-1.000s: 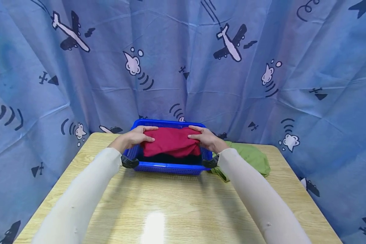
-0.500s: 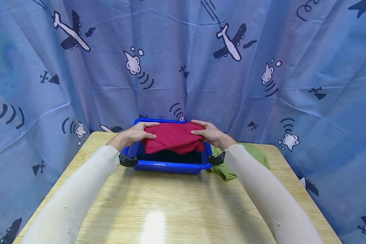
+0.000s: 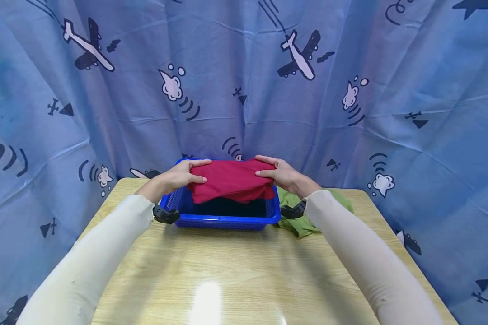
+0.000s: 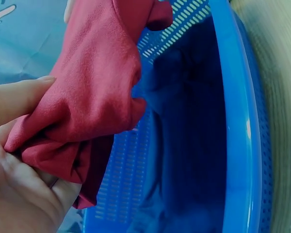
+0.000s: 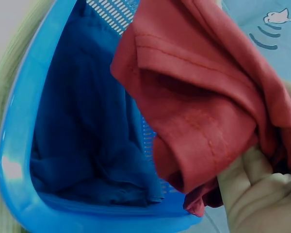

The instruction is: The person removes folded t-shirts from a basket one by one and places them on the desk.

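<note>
A folded red garment hangs between both hands over the back of a blue plastic basket. My left hand grips its left end, thumb on top and fingers underneath. At the other end my right hand holds it the same way. A stitched hem shows on the red garment in the right wrist view. Inside the basket lies a dark blue garment, spread along the bottom in the left wrist view.
A crumpled green garment lies on the wooden table at the basket's right, partly behind my right arm. A blue curtain with airplane prints hangs close behind the table.
Both hands have raised the red garment slightly, up and away from the basket's floor. The basket and green garment have stayed in place.
</note>
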`<control>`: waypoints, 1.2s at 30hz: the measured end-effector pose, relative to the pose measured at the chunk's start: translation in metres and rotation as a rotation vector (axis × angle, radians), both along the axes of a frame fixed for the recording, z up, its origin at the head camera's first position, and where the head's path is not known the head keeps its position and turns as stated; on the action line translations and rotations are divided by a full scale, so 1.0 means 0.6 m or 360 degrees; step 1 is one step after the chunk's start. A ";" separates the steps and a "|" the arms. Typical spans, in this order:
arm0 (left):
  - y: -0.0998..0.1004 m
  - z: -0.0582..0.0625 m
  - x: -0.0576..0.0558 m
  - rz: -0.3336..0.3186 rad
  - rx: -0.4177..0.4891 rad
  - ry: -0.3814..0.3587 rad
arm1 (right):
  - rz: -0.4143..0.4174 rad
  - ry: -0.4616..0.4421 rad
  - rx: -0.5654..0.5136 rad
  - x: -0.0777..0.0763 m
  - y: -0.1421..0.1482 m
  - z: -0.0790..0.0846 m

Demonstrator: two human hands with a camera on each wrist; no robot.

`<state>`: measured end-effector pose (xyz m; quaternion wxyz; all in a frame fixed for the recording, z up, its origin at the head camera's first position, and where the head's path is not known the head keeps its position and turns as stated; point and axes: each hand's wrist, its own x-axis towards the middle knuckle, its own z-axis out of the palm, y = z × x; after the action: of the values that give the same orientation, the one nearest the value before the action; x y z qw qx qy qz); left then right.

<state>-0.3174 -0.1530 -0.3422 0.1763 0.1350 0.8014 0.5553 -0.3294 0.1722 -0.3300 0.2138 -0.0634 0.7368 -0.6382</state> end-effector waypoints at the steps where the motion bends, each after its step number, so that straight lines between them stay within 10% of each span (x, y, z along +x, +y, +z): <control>1: 0.000 0.002 0.001 0.0000 -0.0005 0.0005 | 0.0004 0.0004 -0.0002 0.001 0.001 0.002; 36: 0.096 0.047 0.054 -0.0155 0.0048 0.0120 | 0.0069 0.0209 -0.0031 0.066 0.114 0.050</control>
<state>-0.2853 -0.0954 -0.3142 0.1708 0.1973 0.7915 0.5526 -0.2898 0.2409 -0.3002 0.1781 -0.1232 0.7415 -0.6351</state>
